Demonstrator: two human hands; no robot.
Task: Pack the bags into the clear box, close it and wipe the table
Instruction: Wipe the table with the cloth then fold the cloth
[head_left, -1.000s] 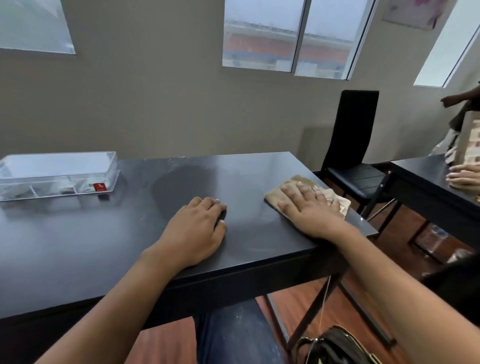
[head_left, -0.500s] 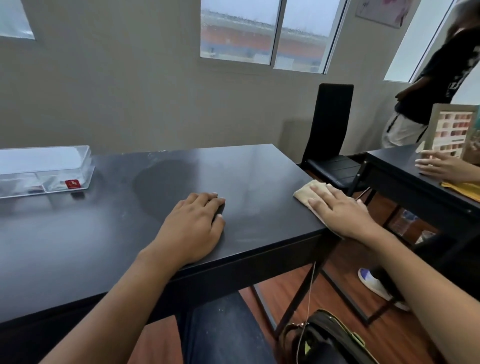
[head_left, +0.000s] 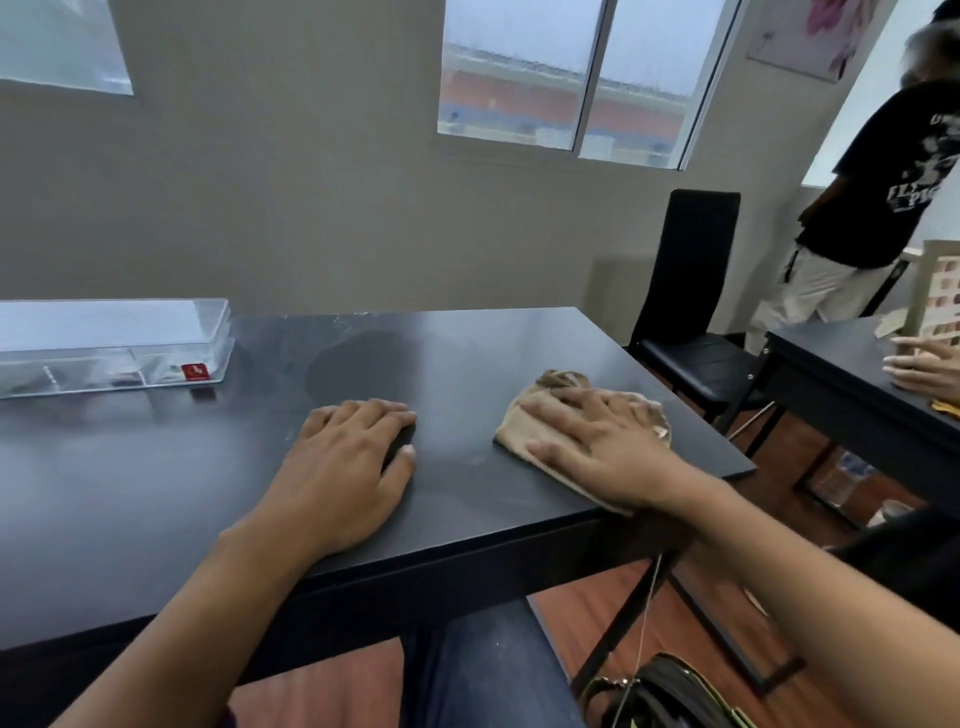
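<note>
- My right hand (head_left: 602, 447) lies flat, fingers spread wide, pressing the tan cloth (head_left: 550, 410) onto the table (head_left: 467, 353). It grips nothing — palm pressure only.
- Half a second ago the cloth sat right at the table's right edge. Now it is back inward, toward the table's middle, though its near corner sticks out under my wrist at the front edge. A second ago it was about where it is now, so this reads as one out-and-back stroke.
- My left hand (head_left: 353, 457) has not shifted: palm down on the table, left of the cloth and well apart from it, fingers loosely together, holding nothing, bracing me.
- The clear box (head_left: 119, 345) stands at the table's far left corner, lid down, dark shapes inside the compartments — I take those for the bags, too small to be sure. A red tag shows at its front corner.
- Judgement: packing and closing look done; I am in the wiping step. Only the right part of the table has had these strokes. The middle, with a dull round patch, and the stretch toward the box look unwiped.
</note>
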